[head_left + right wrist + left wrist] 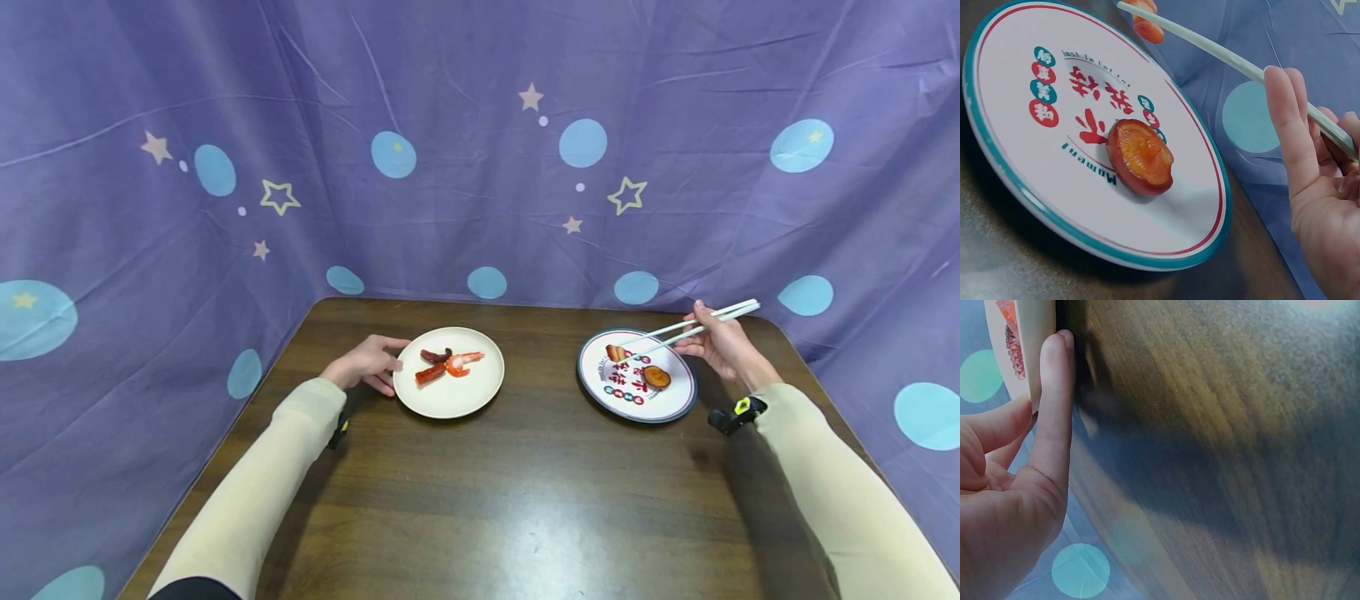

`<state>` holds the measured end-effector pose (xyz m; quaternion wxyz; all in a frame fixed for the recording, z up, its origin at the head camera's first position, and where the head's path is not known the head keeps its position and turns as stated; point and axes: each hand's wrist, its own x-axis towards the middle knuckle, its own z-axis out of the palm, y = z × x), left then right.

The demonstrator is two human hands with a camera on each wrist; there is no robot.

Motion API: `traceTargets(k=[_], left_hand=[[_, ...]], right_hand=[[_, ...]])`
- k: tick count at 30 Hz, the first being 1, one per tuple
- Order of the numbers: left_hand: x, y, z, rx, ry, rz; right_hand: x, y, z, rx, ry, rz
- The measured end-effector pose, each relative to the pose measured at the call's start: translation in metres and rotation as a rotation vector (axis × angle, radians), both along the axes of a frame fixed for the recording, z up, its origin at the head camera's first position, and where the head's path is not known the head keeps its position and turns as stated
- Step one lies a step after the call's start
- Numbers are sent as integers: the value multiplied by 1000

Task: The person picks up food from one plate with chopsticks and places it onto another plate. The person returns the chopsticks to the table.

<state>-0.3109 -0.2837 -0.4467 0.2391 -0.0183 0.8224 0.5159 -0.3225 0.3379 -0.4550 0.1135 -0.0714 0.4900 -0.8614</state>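
Head view shows us a person's left hand (367,364) at the near-left rim of a plain cream round plate (450,403), and a right hand (722,343) beside a white round plate with a teal rim and red-and-green lettering (678,404). Both plates sit on a dark brown wood-grain bench (487,492), well apart, the cream one to our left.

In the left wrist view we see the left thumb on the rim and one finger stretched along the underside, so the fingers pinch the plate's edge. On the cream plate lie a red-and-white shrimp-like piece (459,365), a reddish elongated piece (431,374) and a dark red knobbly piece (432,357), clustered together.

Our right fingers are closed around a pair of pale green chopsticks (1210,51), whose tips slant down to the left. At those tips is a small reddish-brown piece of food with a pale band (616,353); in the right wrist view it appears beyond the lettered plate's rim, raised off the surface. A glossy brown rounded piece (1141,159) rests on that plate, near the lettering. Behind the bench hangs a purple curtain printed with stars and blue ovals (480,67).
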Motion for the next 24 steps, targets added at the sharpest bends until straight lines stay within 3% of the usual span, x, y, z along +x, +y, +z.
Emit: traceTargets(k=[24], left_hand=[[1, 1, 2, -20, -7, -5]], right_hand=[[-12, -5, 9, 38, -48, 0]])
